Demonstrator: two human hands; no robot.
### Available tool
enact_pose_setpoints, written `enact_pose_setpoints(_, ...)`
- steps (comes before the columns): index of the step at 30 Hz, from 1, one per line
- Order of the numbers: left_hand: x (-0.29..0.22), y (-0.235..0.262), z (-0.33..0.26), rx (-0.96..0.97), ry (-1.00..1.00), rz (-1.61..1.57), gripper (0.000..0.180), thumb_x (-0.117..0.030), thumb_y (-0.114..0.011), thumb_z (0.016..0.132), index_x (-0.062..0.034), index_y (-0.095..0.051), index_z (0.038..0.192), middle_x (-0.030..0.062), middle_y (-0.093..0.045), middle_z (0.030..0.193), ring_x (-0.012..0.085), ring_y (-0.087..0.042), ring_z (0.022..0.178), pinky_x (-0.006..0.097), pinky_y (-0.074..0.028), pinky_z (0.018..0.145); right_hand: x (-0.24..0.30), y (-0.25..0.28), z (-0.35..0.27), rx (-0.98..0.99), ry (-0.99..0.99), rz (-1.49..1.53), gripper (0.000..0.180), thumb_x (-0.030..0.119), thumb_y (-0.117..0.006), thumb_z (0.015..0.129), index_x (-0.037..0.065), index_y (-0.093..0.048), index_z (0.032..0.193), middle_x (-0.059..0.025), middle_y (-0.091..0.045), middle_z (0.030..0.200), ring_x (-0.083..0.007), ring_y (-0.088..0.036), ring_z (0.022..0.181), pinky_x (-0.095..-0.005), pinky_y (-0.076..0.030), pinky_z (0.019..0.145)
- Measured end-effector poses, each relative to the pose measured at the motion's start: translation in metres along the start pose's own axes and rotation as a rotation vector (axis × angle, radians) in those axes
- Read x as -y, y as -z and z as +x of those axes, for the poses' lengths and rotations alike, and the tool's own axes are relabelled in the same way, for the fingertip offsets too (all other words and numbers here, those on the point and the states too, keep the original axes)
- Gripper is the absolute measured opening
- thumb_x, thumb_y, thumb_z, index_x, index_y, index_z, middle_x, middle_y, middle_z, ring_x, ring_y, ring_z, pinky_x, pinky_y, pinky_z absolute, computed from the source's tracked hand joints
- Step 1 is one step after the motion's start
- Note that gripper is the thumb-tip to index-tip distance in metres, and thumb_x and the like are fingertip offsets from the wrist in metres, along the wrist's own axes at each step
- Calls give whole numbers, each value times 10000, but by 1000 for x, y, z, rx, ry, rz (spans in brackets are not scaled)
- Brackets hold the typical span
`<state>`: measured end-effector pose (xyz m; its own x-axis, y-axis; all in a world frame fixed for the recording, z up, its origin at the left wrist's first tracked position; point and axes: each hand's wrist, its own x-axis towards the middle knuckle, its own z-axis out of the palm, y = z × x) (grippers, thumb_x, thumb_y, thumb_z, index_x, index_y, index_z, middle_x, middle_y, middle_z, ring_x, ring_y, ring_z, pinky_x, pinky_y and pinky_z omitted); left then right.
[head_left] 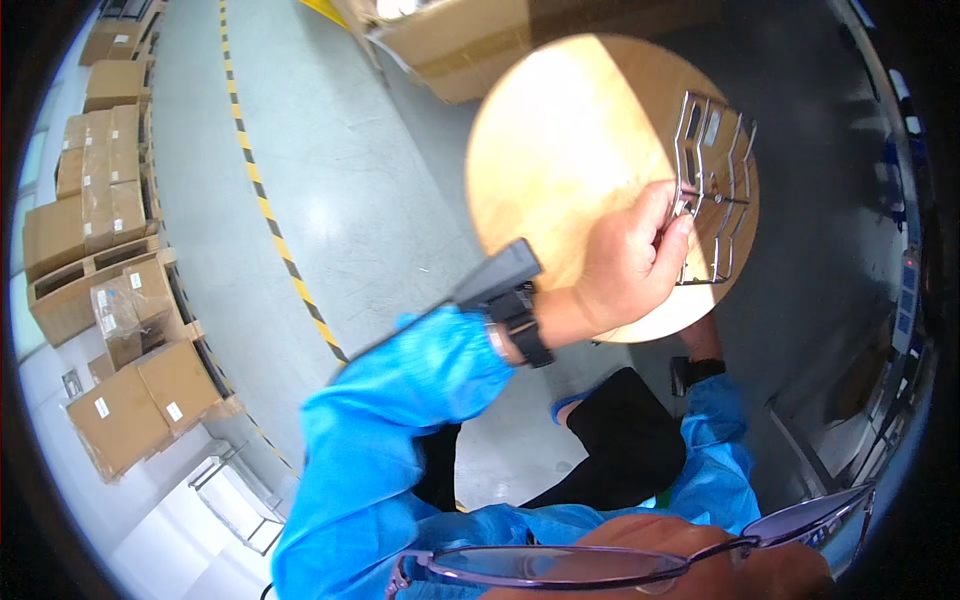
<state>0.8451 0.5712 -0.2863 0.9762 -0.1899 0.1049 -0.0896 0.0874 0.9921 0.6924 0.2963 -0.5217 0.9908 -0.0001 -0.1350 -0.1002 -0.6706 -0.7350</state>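
Note:
My left hand (632,258) is closed around the near left side of a bent metal wire rack (713,187). The rack is held at the right part of a round light-wood tabletop (560,140). Whether it rests on the wood or is lifted off it, I cannot tell. My right hand (703,338) is low at the table's near right edge; its fingers are hidden behind the tabletop. Dark straps with devices sit on both wrists, over blue sleeves.
A large cardboard box (470,50) stands beyond the table. Stacked cartons (110,170) on pallets line the left side, past a yellow-black floor stripe (268,210). At lower left is a white surface with a metal wire frame (240,500). Shelving edges the right.

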Motion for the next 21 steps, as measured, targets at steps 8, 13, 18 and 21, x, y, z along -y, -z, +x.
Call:
enact_pose_setpoints(8,9,-12,-2,-185,38,167,178,-74,-552,890,-19,-537,1059,80,-553,593,138,-536,506,286,-418,498,133,12,-69,93,-961,1197,149,56,-530,905,28,-586,1041,-112,-661,922,-148,-634,686,-290,-564,632)
enact_pose_setpoints(13,10,18,8,-31,512,-302,81,-88,-497,872,-23,-544,880,42,-560,698,135,-545,632,301,-459,568,266,32,-145,-92,-854,1138,149,38,-518,881,-7,-583,1006,-71,-621,845,-187,-650,667,-301,-576,616)
enact_pose_setpoints(18,-43,89,-63,94,703,-279,116,-156,-512,912,-77,-567,977,10,-572,777,131,-563,710,276,-478,617,383,74,-207,-105,-901,1263,193,106,-571,892,-19,-576,1039,-82,-626,866,-195,-657,715,-315,-570,651)
enact_pose_setpoints(21,-99,118,-142,103,876,-351,98,-197,-531,940,-114,-527,993,14,-561,897,145,-558,819,319,-479,674,435,126,-223,-137,-812,1303,228,152,-635,874,6,-591,1044,-63,-639,869,-143,-640,730,-279,-555,662)
